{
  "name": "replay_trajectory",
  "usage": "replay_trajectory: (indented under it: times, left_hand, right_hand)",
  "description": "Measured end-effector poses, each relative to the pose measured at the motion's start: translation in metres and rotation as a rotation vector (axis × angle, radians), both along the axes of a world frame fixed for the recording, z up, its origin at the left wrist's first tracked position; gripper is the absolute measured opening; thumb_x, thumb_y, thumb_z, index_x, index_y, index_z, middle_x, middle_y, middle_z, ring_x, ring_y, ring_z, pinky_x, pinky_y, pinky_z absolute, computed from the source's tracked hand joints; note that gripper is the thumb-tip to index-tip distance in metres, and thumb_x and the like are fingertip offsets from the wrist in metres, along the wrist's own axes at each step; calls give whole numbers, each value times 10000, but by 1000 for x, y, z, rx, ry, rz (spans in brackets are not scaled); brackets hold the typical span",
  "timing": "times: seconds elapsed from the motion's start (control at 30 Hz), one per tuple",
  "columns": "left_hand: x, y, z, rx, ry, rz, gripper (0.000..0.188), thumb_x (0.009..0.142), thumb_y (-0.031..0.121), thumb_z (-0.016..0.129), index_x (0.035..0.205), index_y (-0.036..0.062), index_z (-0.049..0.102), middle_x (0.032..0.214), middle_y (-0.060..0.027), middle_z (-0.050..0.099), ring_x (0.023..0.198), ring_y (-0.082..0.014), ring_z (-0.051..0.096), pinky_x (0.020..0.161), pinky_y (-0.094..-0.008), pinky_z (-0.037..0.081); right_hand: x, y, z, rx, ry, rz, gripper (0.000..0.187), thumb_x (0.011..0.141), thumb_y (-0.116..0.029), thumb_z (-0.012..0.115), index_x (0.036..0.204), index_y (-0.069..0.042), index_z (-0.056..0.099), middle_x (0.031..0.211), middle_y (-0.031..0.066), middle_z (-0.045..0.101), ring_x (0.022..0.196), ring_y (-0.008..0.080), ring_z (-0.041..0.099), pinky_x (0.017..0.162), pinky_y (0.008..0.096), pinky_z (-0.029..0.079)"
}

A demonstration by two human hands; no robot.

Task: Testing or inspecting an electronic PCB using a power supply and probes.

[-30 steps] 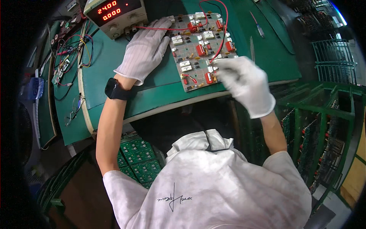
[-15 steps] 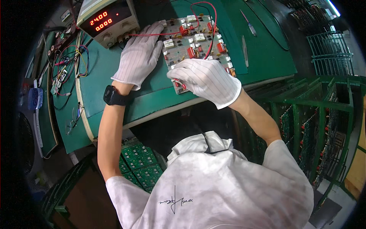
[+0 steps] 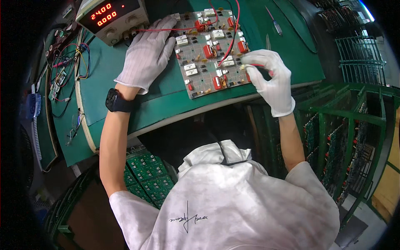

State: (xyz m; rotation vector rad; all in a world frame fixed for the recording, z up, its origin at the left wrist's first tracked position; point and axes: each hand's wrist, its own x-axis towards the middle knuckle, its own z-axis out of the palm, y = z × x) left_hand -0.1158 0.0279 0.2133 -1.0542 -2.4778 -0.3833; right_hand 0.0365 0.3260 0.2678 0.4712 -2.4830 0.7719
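A panel of circuit boards [image 3: 210, 75] lies on the green bench mat, crowded with red and white components. Flat along its left edge rests my left hand [image 3: 151, 54], gloved, fingers stretched out and pointing away from me. At the panel's right edge, my gloved right hand [image 3: 271, 75] pinches a small pale connector [image 3: 243, 67] with a short red lead, held just above the boards. Red and black wires [image 3: 231, 46] come down over the panel and end at a plug near its middle. Part of the right edge is hidden behind my right hand.
A bench power supply [image 3: 121, 26] with a lit red display stands at the far left. Tweezers [image 3: 268, 41] and a screwdriver [image 3: 276, 27] lie to the right. Loose wires [image 3: 79, 62] clutter the left side. Green racks of boards [image 3: 333, 137] stand at right.
My right hand has moved right, from over the panel's near part to its right edge, uncovering the near boards. The left hand stays flat beside the panel. My view has shifted slightly.
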Motion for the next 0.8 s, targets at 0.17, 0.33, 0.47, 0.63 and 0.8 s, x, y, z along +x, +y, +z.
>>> replay_trajectory:
  times: [0.17, 0.33, 0.47, 0.63, 0.8]
  left_hand:
    - [-1, -1, 0, -4, -35, -5, 487, 1067, 330, 489, 1505, 116, 486, 1440, -164, 596, 1303, -354, 564, 1093, -475, 440]
    - [-3, -3, -9, 20, 62, 1, 503, 1072, 348, 481, 1525, 128, 468, 1488, -149, 564, 1354, -332, 542, 1139, -471, 415]
    - [-2, -1, -6, 12, 49, 9, 507, 1073, 348, 480, 1533, 135, 461, 1509, -139, 548, 1374, -322, 531, 1158, -474, 402]
    - [-1, -1, -4, 11, -17, -1, 502, 1073, 341, 480, 1534, 143, 460, 1517, -135, 538, 1385, -318, 520, 1159, -483, 398]
    - [0, -2, -4, 40, 2, -13, 505, 1070, 342, 487, 1536, 151, 456, 1516, -128, 541, 1379, -320, 526, 1157, -489, 400]
  right_hand:
    - [-2, -10, -16, 45, -6, -3, 208, 837, -45, 776, 1042, -79, 790, 1131, 94, 734, 1186, 292, 638, 1021, 414, 500]
    - [-4, -13, -21, 71, 13, -8, 226, 828, -58, 789, 1049, -105, 802, 1136, 84, 730, 1182, 302, 638, 1017, 423, 504]
    - [-4, -13, -17, 79, 5, 10, 228, 824, -65, 795, 1048, -107, 803, 1132, 83, 730, 1172, 304, 642, 1010, 422, 507]
    - [-6, -13, -18, 88, 10, 16, 235, 822, -81, 806, 1054, -117, 805, 1129, 79, 732, 1166, 294, 642, 1004, 421, 508]
    - [-4, -15, -16, 87, -2, 0, 232, 818, -84, 813, 1046, -126, 807, 1126, 77, 733, 1160, 291, 644, 1004, 418, 509]
